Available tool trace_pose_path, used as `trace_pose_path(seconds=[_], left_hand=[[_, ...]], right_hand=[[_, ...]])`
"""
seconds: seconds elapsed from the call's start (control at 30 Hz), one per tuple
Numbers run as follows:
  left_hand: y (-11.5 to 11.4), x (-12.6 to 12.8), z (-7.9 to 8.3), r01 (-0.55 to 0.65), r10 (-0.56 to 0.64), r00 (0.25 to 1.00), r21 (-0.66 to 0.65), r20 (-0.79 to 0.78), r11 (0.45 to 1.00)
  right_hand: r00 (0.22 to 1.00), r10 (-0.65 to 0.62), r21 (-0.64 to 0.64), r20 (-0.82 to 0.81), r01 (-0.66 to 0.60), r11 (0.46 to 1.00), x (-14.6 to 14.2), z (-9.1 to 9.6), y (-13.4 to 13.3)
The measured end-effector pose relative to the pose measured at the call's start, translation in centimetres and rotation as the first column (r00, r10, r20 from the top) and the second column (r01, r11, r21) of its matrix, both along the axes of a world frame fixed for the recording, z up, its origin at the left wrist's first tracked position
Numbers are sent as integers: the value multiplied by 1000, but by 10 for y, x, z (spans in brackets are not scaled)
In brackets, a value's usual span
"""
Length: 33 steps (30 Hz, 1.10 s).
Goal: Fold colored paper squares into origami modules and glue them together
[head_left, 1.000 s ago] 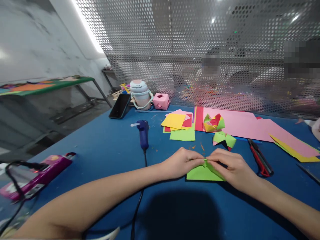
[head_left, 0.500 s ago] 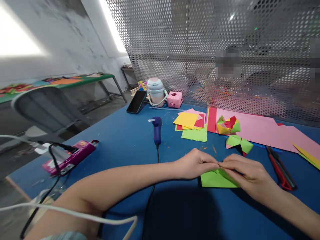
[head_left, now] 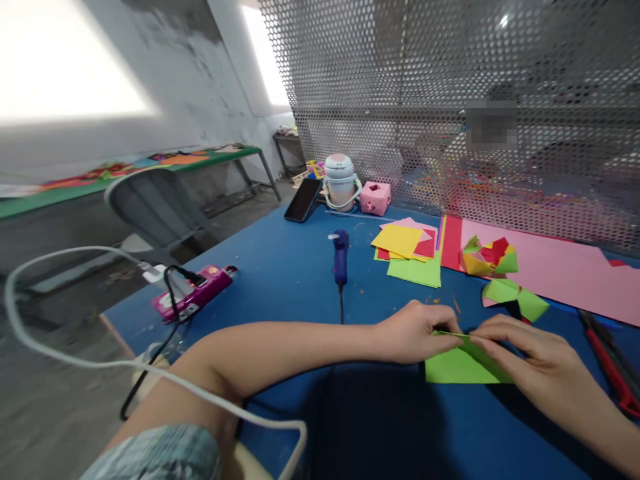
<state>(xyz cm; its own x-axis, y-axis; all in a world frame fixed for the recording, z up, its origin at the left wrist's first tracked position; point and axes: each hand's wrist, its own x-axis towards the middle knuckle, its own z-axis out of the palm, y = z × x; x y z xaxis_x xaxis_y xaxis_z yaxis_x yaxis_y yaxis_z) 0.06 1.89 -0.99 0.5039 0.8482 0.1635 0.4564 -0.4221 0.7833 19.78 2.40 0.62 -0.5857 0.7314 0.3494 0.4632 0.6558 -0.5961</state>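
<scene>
A green paper square (head_left: 457, 367) lies on the blue table (head_left: 280, 267) in front of me, its far edge folded up. My left hand (head_left: 415, 331) pinches that edge from the left, fingers closed on the paper. My right hand (head_left: 540, 363) rests on the right side of the sheet, fingertips pressing the fold near the middle. The two hands almost meet at the crease.
Beyond the hands lie a green folded piece (head_left: 515, 298), a multicoloured folded piece (head_left: 490, 255), stacked coloured squares (head_left: 407, 250) and a large pink sheet (head_left: 555, 270). A blue glue gun (head_left: 341, 253), a red cutter (head_left: 610, 360), a pink power strip (head_left: 193, 297), phone, bottle and pink cube stand around.
The view has swung left, so everything sits further right in frame. My hands stay on the green paper, the fold pressed flatter than before.
</scene>
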Motion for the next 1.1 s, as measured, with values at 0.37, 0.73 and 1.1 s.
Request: trace_pose_path(seconds=[0.37,0.73,1.1], left_hand=[[0,5,-5,-125,188,954,-263,234,957],[-5,2,4,-37,76,989,-292,126,956],[-9,2,4,-23,45,996,-266,79,964]], right_hand=[[977,-213,-11,-28,213,977,-3,-8,2],[959,-278,-338,-49,247,908,-11,0,-5],[974,-212,-399,-79,164,902,-14,3,-9]])
